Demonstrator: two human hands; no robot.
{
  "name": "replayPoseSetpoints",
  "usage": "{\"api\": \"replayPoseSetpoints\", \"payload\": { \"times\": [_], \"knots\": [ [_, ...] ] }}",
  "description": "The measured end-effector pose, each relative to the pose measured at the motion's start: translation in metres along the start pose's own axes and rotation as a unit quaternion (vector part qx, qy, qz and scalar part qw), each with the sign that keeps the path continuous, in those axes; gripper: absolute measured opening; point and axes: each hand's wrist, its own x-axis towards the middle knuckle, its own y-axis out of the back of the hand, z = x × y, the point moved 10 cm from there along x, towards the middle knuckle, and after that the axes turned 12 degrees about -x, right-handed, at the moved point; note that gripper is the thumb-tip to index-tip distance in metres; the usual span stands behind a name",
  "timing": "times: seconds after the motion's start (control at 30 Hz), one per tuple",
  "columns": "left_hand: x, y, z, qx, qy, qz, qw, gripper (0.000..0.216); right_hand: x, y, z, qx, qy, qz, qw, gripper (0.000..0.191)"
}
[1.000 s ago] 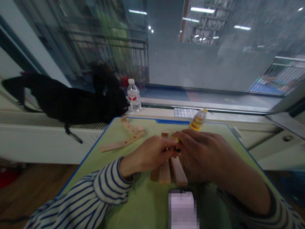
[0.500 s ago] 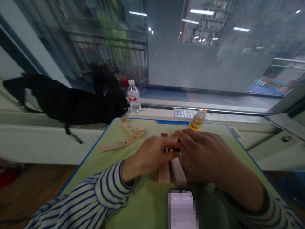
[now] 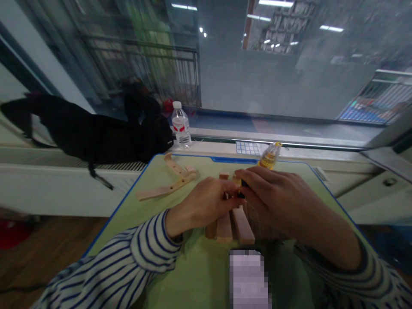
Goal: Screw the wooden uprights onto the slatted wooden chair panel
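Note:
My left hand [image 3: 204, 201] and my right hand [image 3: 283, 201] meet over the middle of the table, fingertips nearly touching. Between them shows part of a small yellow and black object [image 3: 240, 191], mostly covered by the right fingers, which are closed on it. The left thumb and index finger are pinched beside it; what they hold is hidden. Under the hands lie two pale wooden strips, a left strip [image 3: 224, 231] and a right strip [image 3: 243, 227], side by side on a brown block [image 3: 210, 231]. Two joined wooden pieces with holes [image 3: 180, 184] rest to the left.
A yellow-labelled glue bottle [image 3: 269, 157] stands behind my right hand. Close to me lies a phone [image 3: 249, 279] with its screen blurred out. Beyond the blue-edged table [image 3: 124, 234], a water bottle [image 3: 182, 131] and a black bag [image 3: 109, 137] are by the window.
The camera view has shifted slightly, so the scene sits a little higher. Both hands stay together over the wooden strips, with only small finger movement.

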Motion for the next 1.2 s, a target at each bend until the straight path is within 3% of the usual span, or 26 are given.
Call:
{"api": "replayPoseSetpoints", "payload": {
  "times": [0.5, 1.2],
  "knots": [
    [0.0005, -0.0063, 0.0028, -0.022, -0.021, -0.032, 0.999, 0.020, -0.0019, -0.0009, 0.0000, -0.037, -0.010, -0.008, 0.999, 0.023],
    [0.0003, -0.0005, -0.0025, -0.039, 0.006, -0.005, 0.999, 0.019, -0.0007, 0.0017, 0.0000, -0.035, -0.003, 0.004, 0.999, 0.021]
  ]
}}
